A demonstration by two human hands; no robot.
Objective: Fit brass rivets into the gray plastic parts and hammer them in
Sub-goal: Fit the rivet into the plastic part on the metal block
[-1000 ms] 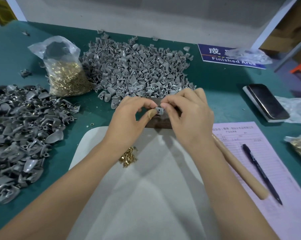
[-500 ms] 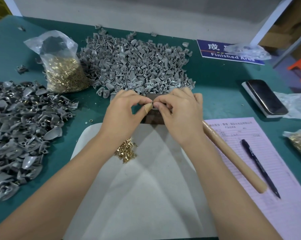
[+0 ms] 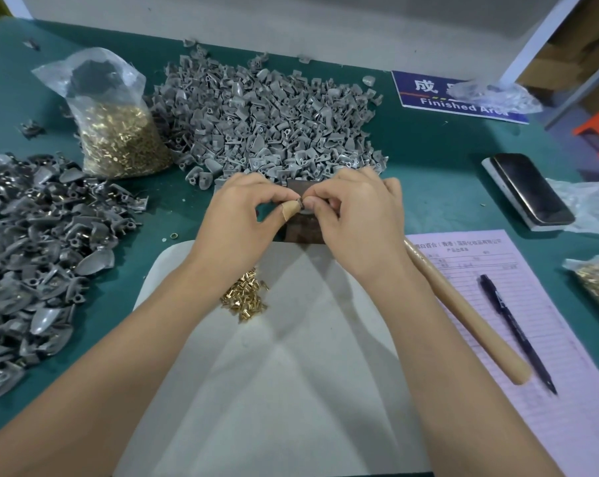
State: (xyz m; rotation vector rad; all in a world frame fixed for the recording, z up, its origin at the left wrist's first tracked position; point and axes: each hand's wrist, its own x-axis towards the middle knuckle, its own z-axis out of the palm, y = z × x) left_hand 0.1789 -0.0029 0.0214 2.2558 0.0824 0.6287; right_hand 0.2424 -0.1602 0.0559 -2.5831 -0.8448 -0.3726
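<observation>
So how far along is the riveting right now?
Done: the left-side pile shows brass glints, so those parts look riveted. In hand: left hand and right hand pinch one gray part over the dark block; the hammer handle lies untouched. Left: the big gray pile and loose rivets.

Soft, even light falls from above and leaves the scene bright, with nothing blown out. Pale, crossing shadows of the forearms fan over the white mat (image 3: 291,390), which suggests more than one lamp overhead. The phone (image 3: 528,189) screen carries a dull sheen, and the clear bag of rivets (image 3: 113,125) glints faintly. Wide-angle distortion bows the worktop (image 3: 439,160) edges and stretches the forearms near the lower corners. Fine detail smears slightly toward the borders.
</observation>
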